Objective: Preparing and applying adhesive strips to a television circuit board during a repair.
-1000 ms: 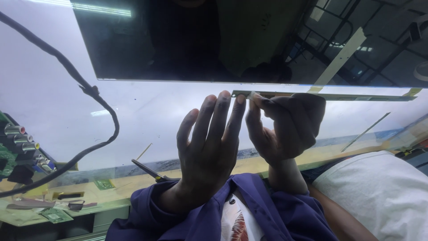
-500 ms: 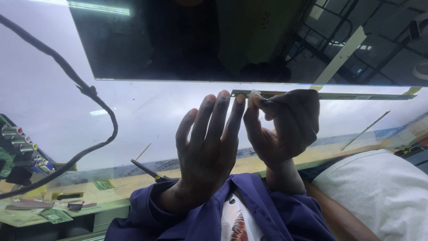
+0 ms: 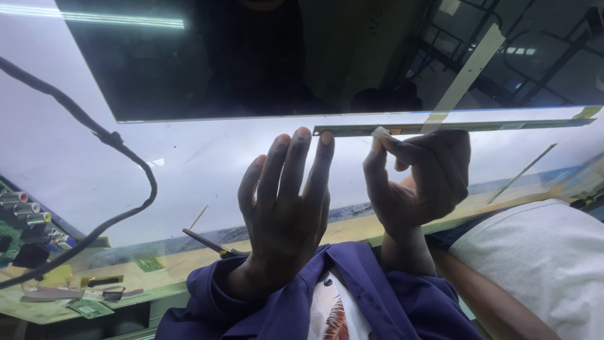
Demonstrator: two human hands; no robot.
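Head view: the left hand (image 3: 283,208) lies flat and open, fingertips (image 3: 326,137) pressing the left end of the thin strip (image 3: 453,126) along the dark panel (image 3: 264,56), likely steadying it. At three o'clock, the right hand (image 3: 418,179) pinches a white tab (image 3: 380,133) on that strip.

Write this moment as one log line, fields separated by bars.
left hand: open, fingertips on strip end | right hand: pinching white tab on strip | strip along dark panel edge

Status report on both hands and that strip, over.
Left hand open, fingertips at narrow strip. Right hand pinching small white piece on strip. Nothing blocking.
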